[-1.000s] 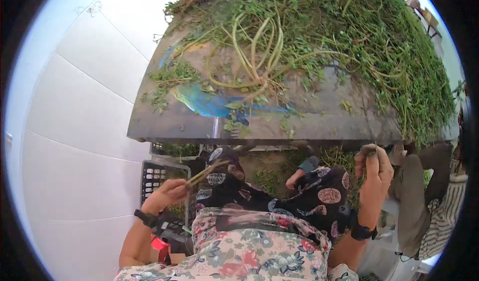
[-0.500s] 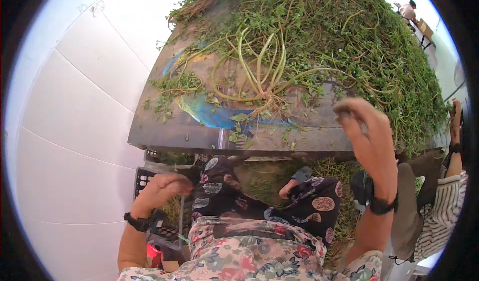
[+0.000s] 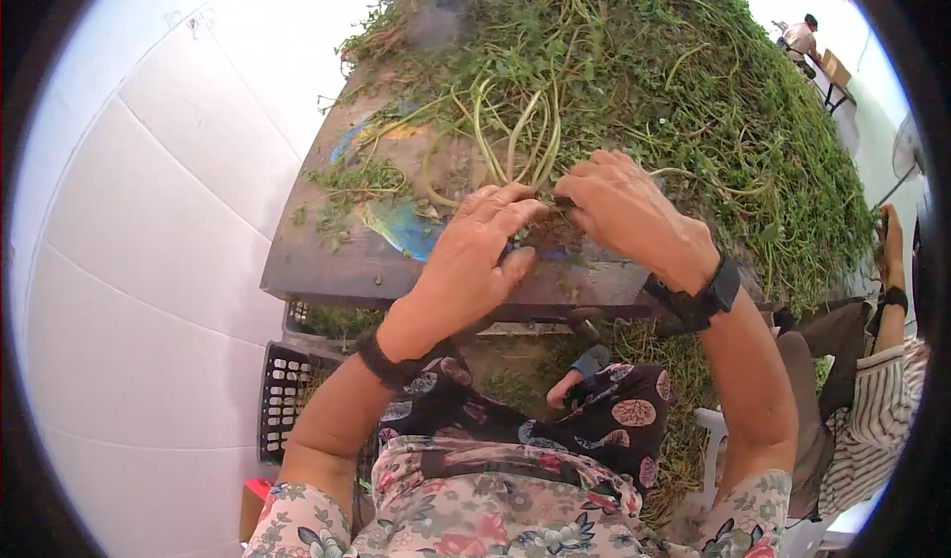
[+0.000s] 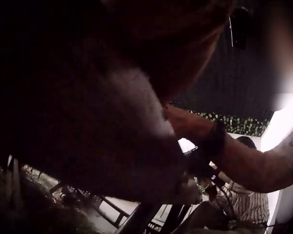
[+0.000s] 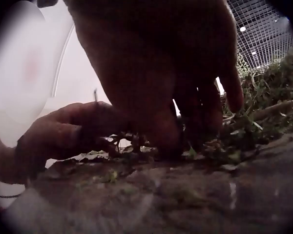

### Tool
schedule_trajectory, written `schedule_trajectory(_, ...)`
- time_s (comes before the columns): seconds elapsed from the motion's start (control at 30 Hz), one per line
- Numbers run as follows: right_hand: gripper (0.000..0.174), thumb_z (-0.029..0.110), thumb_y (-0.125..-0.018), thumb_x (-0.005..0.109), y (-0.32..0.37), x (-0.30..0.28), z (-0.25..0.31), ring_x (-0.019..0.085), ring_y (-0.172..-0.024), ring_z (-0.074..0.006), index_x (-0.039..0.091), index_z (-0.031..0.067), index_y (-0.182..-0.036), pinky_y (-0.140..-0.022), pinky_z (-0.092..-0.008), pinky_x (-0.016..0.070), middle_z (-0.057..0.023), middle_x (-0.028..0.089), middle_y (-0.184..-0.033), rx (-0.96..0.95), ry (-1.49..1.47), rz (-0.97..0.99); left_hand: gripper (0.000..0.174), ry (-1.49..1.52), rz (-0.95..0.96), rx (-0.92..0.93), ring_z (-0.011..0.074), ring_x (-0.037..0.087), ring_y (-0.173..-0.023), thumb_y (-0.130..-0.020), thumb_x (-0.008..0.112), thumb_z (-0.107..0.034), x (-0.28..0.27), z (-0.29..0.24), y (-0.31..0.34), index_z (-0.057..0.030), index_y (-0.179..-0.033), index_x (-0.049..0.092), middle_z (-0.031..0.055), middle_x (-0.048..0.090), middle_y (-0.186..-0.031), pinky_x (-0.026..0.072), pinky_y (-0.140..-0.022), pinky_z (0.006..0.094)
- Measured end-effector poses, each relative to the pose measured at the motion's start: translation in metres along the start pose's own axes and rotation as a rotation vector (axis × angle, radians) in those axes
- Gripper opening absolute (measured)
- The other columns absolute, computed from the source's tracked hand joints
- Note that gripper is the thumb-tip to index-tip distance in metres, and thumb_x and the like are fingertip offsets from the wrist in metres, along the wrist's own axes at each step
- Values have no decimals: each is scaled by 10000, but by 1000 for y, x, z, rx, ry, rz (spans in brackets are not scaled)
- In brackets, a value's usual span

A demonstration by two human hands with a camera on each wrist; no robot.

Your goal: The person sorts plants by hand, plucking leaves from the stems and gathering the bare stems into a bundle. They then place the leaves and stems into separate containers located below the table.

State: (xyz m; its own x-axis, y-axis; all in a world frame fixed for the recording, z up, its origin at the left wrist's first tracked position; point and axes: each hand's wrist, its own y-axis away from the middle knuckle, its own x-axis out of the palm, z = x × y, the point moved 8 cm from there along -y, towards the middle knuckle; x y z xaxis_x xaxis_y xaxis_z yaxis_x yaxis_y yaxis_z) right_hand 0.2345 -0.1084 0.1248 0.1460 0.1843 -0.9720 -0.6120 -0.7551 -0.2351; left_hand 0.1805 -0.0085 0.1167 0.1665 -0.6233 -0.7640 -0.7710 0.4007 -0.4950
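Observation:
A leafy plant with several long, pale green stems (image 3: 520, 132) lies near the front of the table, its root end towards the person. Both hands meet over that root end and cover most of it. From the left, the left hand (image 3: 471, 256) reaches in with fairly straight fingers and its thumb held apart. On the other side is the right hand (image 3: 634, 211), its fingers bent down. In the right wrist view the right fingers (image 5: 200, 112) reach into the greenery at the tabletop; I cannot tell whether they pinch the roots.
A large heap of green plants (image 3: 693, 102) covers the back and right of the dark table (image 3: 317, 261). Below the left front edge stands a black crate (image 3: 282, 400). Another person's striped sleeve (image 3: 882, 400) is at the right, and a person (image 3: 800, 38) is far back.
The left hand let go of a stem beside the crate, then rose to the plant on the table. The right hand came up from the table's front edge and moved left to the same plant.

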Motion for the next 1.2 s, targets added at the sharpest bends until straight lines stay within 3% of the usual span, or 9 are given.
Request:
schedule_trajectory(0.17,99,19,-725,504,6,-2,4,565,-823,-285,527,23,-821,-717,-370,456,-124,586,-793,-11,28,-124,338,-36,-66,6,340,441,-1079,-726,561,-77,1,1,-5,-29,-1059,536,166,507,-1160,341,-939,395)
schedule_trajectory(0.37,60,28,-754,488,-4,-4,-5,594,-726,-347,486,5,-809,-645,-432,469,-187,585,-719,203,-11,-104,220,0,-111,46,323,479,-997,-728,538,-13,9,0,-2,4,-942,585,148,585,-1025,382,-886,374)
schedule_trajectory(0.57,161,122,-786,472,-9,-2,-23,563,-741,-404,461,-38,-804,-624,-465,435,-257,580,-775,403,-355,-172,193,70,-160,8,314,488,-990,-725,538,7,3,4,-1,21,-909,592,145,585,-1040,376,-892,372)
schedule_trajectory(0.67,177,140,-794,471,-13,7,-29,532,-576,-265,496,-15,-876,-530,-385,389,-142,547,-655,385,-573,-174,192,120,-161,-5,309,487,-998,-720,545,5,1,5,0,12,-905,597,138,588,-1038,366,-904,371)
schedule_trajectory(0.87,165,189,-844,479,1,17,-8,348,-483,-21,538,35,-848,-419,-196,267,33,431,-612,510,-1414,209,169,159,-114,-22,298,501,-953,-717,583,-49,2,9,-3,-16,-883,582,117,597,-956,366,-882,380)
schedule_trajectory(0.97,257,248,-856,460,-6,-24,22,339,-518,-33,471,68,-673,-441,-206,276,39,436,-589,209,-1388,257,166,74,-191,-41,311,512,-839,-675,627,-71,-3,4,-7,-27,-823,567,116,591,-810,404,-753,379)
schedule_trajectory(1.1,142,148,-763,506,-15,-65,-12,565,-599,-284,552,14,-759,-551,-355,424,-112,583,-639,159,-387,-291,188,171,-174,-221,286,532,-802,-689,629,-98,0,15,-3,-34,-851,559,113,582,-788,424,-709,367)
schedule_trajectory(1.13,159,108,-715,521,-15,-61,-18,572,-794,-367,577,5,-822,-681,-416,449,-171,606,-796,255,-296,-191,195,175,-164,-241,266,546,-791,-703,617,-102,0,20,-2,-30,-874,558,112,581,-811,434,-700,344)
schedule_trajectory(1.2,145,98,-711,528,-16,-40,-20,572,-847,-337,584,17,-818,-715,-407,454,-159,605,-850,119,-209,-252,197,184,-149,-279,240,563,-765,-721,605,-105,0,26,-2,-23,-893,557,112,581,-825,447,-685,317)
